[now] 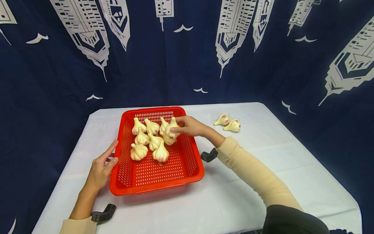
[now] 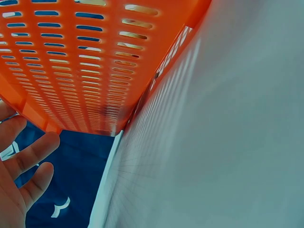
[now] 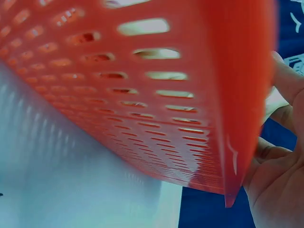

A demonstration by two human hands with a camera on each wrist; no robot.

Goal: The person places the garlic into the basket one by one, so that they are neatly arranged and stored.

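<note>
A red plastic basket (image 1: 157,188) with slotted walls holds several whole garlic bulbs (image 1: 139,152), grouped toward its back and middle. Over the basket's right side, my right hand (image 1: 191,126) pinches a garlic bulb (image 1: 171,127) between thumb and fingers, above other bulbs. In the right wrist view the basket wall (image 3: 109,102) hides most of that bulb; part of the right hand (image 3: 282,175) shows beyond the rim. My left hand (image 1: 100,167) touches the basket's left rim, and its fingers look fairly straight in the left wrist view beside the wall (image 2: 71,76).
Two garlic bulbs (image 1: 232,125) lie side by side on the white tabletop (image 1: 248,195), right of the basket. Behind the table hangs a dark blue cloth (image 1: 187,65) printed with white buildings. A black band device (image 1: 103,213) sits at the left wrist.
</note>
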